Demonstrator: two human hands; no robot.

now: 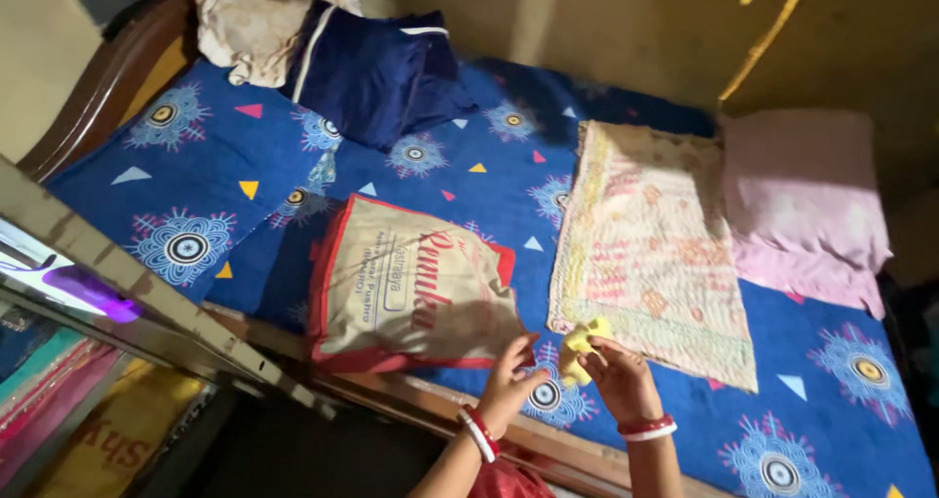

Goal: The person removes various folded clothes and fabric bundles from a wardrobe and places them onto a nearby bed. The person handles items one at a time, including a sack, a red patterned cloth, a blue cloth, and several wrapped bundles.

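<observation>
bed (117,67) under blue patterned sheet (469,180); folded quilt (646,253) beside pink pillow (807,204); red-trimmed cloth bag (406,288) left of it; right hand (621,381) pinching small yellow cloth (582,344) at quilt's near corner; left hand (509,385) fingers spread, holding nothing, just beside it.

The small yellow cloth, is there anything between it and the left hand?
Nothing visible. The right hand pinches the small yellow cloth above the blue patterned bedsheet, and the left hand is open beside it with only a bare gap between. The cloth bag lies behind the left hand.
</observation>
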